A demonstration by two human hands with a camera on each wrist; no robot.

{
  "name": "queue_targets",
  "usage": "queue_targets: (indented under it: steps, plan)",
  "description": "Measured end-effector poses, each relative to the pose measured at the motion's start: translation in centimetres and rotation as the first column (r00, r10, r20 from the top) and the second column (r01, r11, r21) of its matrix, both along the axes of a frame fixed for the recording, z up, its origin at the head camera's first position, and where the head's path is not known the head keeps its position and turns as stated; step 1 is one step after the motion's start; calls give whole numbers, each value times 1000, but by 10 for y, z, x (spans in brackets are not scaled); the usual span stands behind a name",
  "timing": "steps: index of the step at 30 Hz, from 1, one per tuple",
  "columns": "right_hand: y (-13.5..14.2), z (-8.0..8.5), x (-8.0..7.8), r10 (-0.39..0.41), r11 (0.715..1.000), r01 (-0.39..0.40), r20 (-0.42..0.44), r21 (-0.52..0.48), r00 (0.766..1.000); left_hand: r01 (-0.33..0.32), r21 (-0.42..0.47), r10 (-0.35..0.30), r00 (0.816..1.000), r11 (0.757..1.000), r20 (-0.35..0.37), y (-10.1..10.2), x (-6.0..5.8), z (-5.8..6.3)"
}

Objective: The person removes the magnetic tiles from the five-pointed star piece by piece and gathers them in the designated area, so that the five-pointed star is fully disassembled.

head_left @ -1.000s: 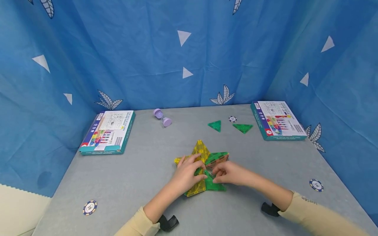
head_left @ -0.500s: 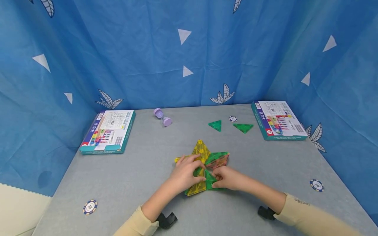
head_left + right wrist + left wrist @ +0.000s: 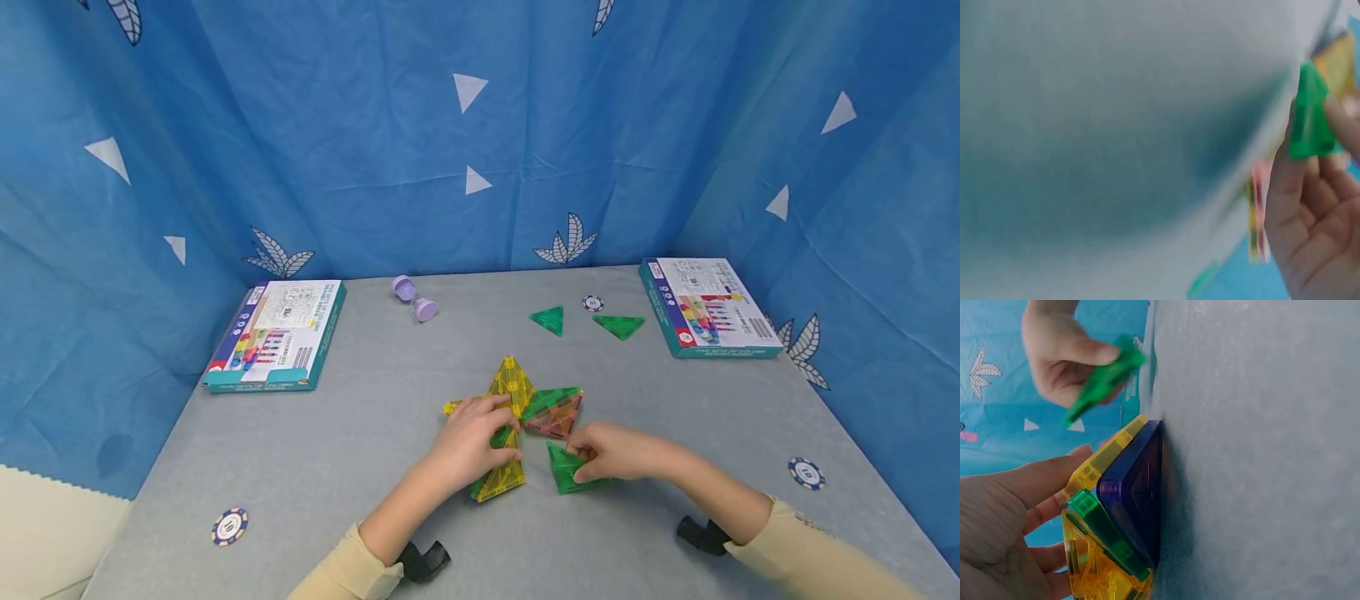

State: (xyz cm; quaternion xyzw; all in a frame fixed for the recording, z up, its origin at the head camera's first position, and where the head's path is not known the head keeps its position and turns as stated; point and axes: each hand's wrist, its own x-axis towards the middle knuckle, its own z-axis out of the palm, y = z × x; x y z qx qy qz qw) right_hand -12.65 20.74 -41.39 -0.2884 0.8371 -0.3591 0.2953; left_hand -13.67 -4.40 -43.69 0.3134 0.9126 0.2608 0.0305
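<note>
Between the thumb and fingers of my right hand is a pinched green triangular magnetic tile, apart from the star-shaped tile build and to its right. The right wrist view shows this green tile at the fingertips. My left hand reaches over the left side of the build and grips its yellow tiles, covering part of the middle. In the left wrist view, a dark purple triangle tile leans beside a green one. A reddish-orange tile forms part of the build's right arm.
Two loose green triangle tiles lie farther back. Boxes stand at the left and right. A lilac hourglass-like object lies at the back. Poker chips are spread around the grey table.
My right hand has drawn the green triangle tile away to the right, opening a gap beside the build's near yellow arm. My left hand has stayed in place.
</note>
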Motion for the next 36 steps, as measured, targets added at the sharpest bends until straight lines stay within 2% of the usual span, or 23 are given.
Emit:
queue_targets:
  steps: [3,5,8,11,15,18,21,24,28,31,36]
  plan:
    - [13,20,-14,35,999,-36,-14,-40,999,-5,-13,5,1000,1000,3,0,0,1]
    - [20,36,-28,30,997,-31,-24,-67,999,-9,-23,9,1000,1000,3,0,1,1]
    - [24,57,-56,-33,999,31,-66,-39,997,-6,-27,6,1000,1000,-6,0,2,1]
    - [17,67,-91,-93,994,99,-126,44,988,-1,-22,0,1000,1000,-21,0,2,0]
    - [-6,65,-139,-148,979,168,-165,116,975,-1,-18,0,1000,1000,-24,0,2,0]
    - [-26,53,-170,-219,964,240,-171,116,961,-3,-21,2,1000,1000,-19,0,2,0]
    - [-44,36,-194,-282,946,304,-178,114,943,-2,-26,1,1000,1000,-20,0,1,-1]
    - [-59,22,-209,-301,933,329,-181,148,936,1,-27,-2,1000,1000,-30,1,1,-2]
    - [-75,10,-217,-297,925,328,-171,195,939,4,-21,-5,999,1000,-38,1,2,-2]
    - [-82,6,-219,-310,919,338,-158,203,938,1,-16,-2,999,1000,-33,1,1,-2]
    - [-88,3,-222,-365,905,390,-161,167,917,-6,-14,5,1000,1000,-30,0,0,-4]
